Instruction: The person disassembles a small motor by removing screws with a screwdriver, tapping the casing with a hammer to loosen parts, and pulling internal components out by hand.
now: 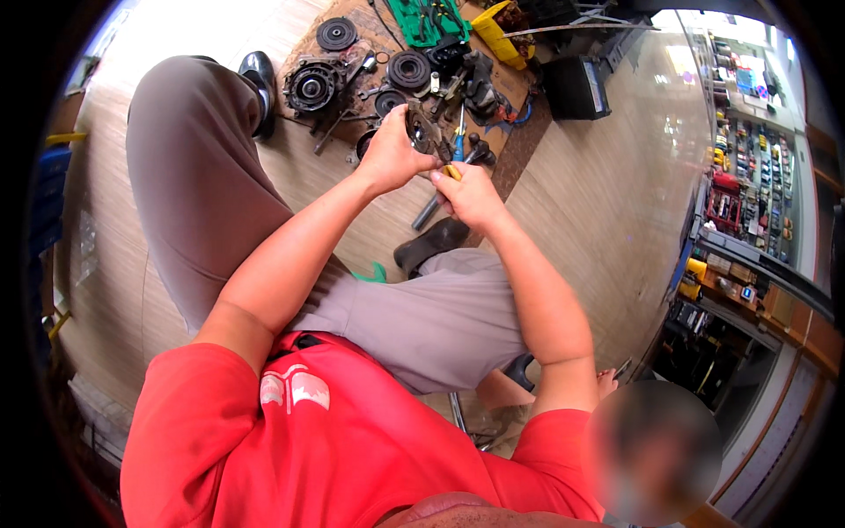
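Wooden floor (607,202) behind: yellow-handled tool (451,171) angles up-left into metal part (422,130).

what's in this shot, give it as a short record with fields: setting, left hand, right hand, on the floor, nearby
setting: person seated, red shirt, grey trousers, hands over a wooden floor
left hand: left hand grips a dark round metal part
right hand: right hand holds a yellow-handled tool against that part
on the floor: brown mat with black discs, a pulley-like assembly, loose hand tools
nearby: green tray, black box, stocked shelves
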`<state>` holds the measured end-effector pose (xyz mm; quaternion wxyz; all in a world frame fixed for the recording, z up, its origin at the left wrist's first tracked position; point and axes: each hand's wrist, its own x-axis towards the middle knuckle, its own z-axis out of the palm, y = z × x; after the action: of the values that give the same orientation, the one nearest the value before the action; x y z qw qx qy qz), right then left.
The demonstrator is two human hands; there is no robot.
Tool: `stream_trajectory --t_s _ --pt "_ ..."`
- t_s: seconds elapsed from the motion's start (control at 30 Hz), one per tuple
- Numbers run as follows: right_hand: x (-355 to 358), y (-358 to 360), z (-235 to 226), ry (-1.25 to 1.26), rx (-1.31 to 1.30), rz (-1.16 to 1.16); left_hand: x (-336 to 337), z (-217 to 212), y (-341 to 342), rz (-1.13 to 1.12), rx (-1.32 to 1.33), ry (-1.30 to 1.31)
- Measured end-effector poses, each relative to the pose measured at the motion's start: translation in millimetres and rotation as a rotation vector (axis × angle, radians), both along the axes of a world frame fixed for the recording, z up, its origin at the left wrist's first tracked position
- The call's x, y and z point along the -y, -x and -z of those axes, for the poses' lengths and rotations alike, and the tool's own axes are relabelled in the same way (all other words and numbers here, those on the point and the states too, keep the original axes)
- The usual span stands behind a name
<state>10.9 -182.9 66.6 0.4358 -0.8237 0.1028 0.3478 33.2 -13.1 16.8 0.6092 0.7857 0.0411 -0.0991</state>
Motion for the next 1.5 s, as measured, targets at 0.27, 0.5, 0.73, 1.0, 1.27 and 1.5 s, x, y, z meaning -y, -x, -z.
stream_trajectory --t_s 0.27,0.5,0.73,1.0,1.27,1.5 --pt "-12 -17 -31 0.037 -0.15 0.061 -3 35 -6 -0.036 -0.228 0.461" --pt "0 -20 -38 0.159 0.077 -0.238 -5 27 -7 0.113 -0.5 1.26" --pt "-1 -11 -51 0.394 0.204 -0.407 -4 30 -3 0.191 -0.386 1.243" --pt "-4 -8 -55 0.417 0.226 -0.442 -1 32 -1 0.234 -0.301 1.175" --pt "-9 -8 -62 0.416 0.137 -0.42 3 26 -2 0.148 -0.267 1.095" --pt "-10 -8 -56 0.338 0.141 -0.382 1 34 -4 0.102 -0.225 0.904"
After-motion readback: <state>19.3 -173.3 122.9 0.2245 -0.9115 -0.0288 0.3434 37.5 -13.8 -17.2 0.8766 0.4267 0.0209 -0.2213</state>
